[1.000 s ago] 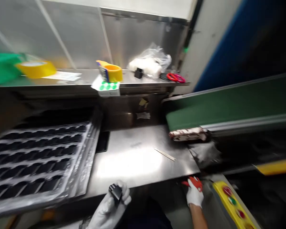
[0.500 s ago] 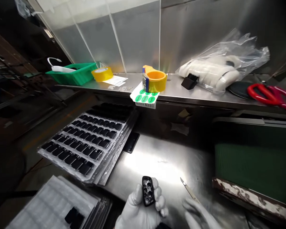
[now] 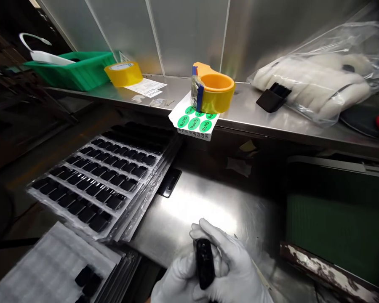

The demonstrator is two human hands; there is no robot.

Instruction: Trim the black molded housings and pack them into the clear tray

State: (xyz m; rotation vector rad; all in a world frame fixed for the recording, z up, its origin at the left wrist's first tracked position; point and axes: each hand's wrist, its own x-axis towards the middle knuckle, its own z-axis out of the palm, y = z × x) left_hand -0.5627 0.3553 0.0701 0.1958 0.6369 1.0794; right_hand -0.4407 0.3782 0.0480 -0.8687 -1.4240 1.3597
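Observation:
A small black plastic casing [image 3: 205,264] with rounded corners stands tilted between my two white-gloved hands, low in the view. My left hand [image 3: 178,275] is closed around its left side. From the right, my right hand [image 3: 235,263] wraps over it, fingers bent around its far end; some fingertips are hidden behind the casing. On the steel bench beneath my right hand lies a craft knife [image 3: 262,277]; only its tip and part of the handle show.
At left, stacked clear trays [image 3: 94,176] hold rows of black parts; nearby are a dark flat panel [image 3: 170,183] and a lower tray stack [image 3: 50,269]. The shelf carries a green bin [image 3: 91,73], tape dispenser [image 3: 216,94], RoHS stickers [image 3: 194,123] and bagged white material [image 3: 318,84]. Green sheets [image 3: 334,235] stand right.
My right hand has moved left from beside the knife onto the casing. The casing has turned from showing its hollowed inside to a narrower dark side. The camera view has shifted closer.

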